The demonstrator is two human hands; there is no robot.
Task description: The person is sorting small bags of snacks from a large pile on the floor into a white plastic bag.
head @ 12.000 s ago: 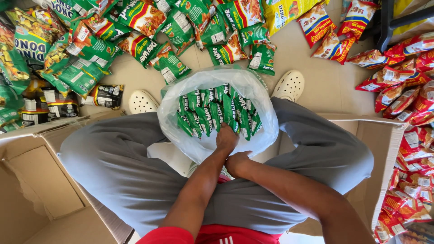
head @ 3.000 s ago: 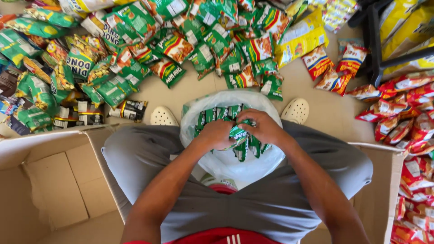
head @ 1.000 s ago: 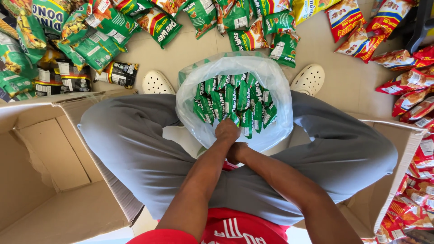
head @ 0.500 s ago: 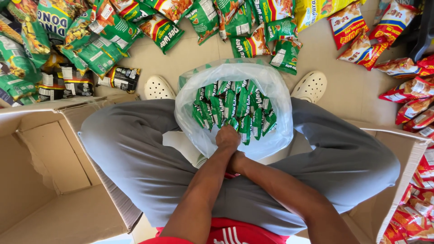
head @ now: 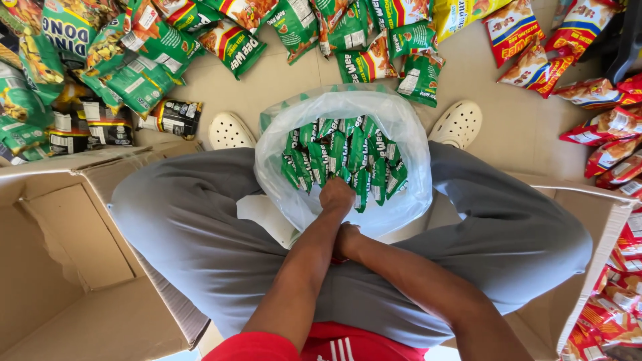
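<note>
One head-worn view, straight down and close over the seated person's lap, floor beyond the knees.

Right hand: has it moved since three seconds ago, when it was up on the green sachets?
Yes. The right hand has dropped back toward the body, from the top of the clear plastic bag to its near edge, just behind the left hand, over the grey trousers.
</note>
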